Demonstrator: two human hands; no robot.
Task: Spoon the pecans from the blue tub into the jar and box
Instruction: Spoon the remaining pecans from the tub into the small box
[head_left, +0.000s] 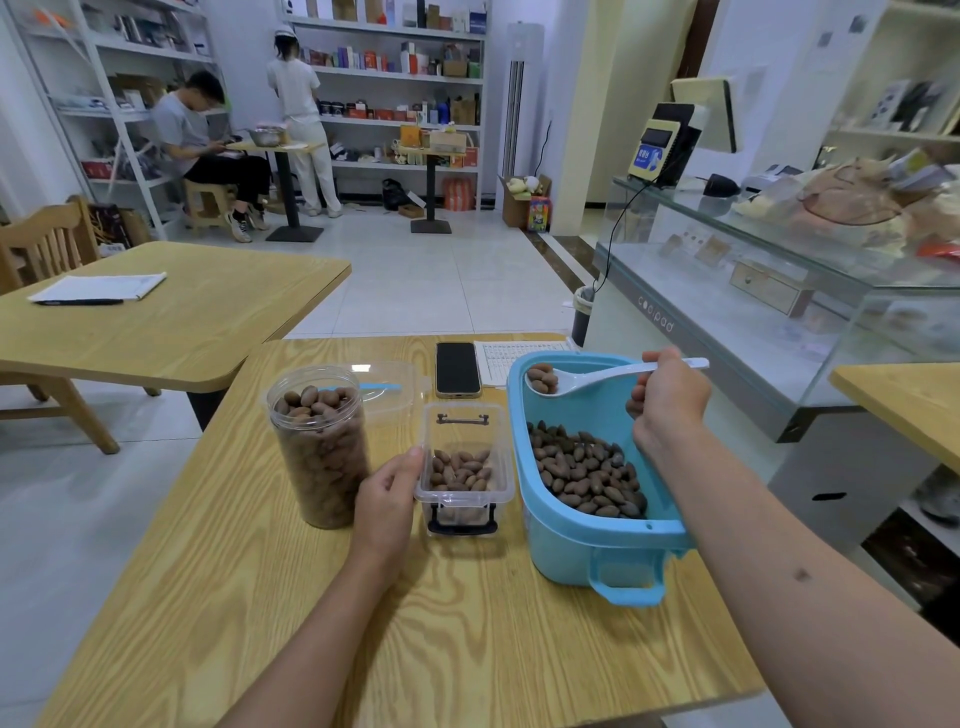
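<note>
Pecans (542, 378) in spoon (582, 378), right grip (667, 400).

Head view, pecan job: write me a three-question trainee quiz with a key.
1. True or false: the white spoon carries pecans.
2. Which container is fuller, the jar or the clear box?
3. What does the left hand touch? A) blue tub B) clear box C) phone

Key: 1 true, and the right hand holds it over the tub. 2 the jar. 3 B, thumb at its rim.
</note>
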